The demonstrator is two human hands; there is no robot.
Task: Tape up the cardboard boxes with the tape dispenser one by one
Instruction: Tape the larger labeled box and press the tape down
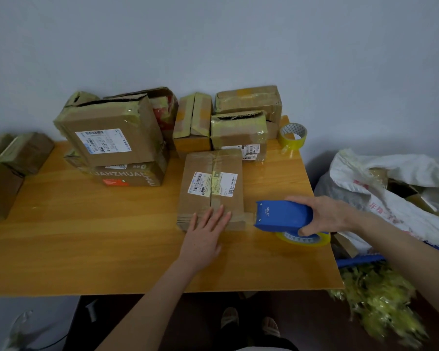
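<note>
My left hand (205, 231), fingers flat, pins the box (213, 178) to the table (86, 236) against sliding; my right hand (325, 214) grasps the tape dispenser (281, 215) just beside its near-right corner, ready to draw tape

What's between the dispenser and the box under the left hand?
In the head view, a short strip of tape seems to span from the box to the dispenser, over bare table.

A makeshift parcel-packing corner in a plain room: beyond the fingers (216, 216), labelled, taped cardboard boxes (112, 138) crowd a wooden desk (86, 236) against a bare wall (213, 46); right of the fingers, a white sack (390, 178) of cartons and crumpled tape waste (375, 295).
</note>
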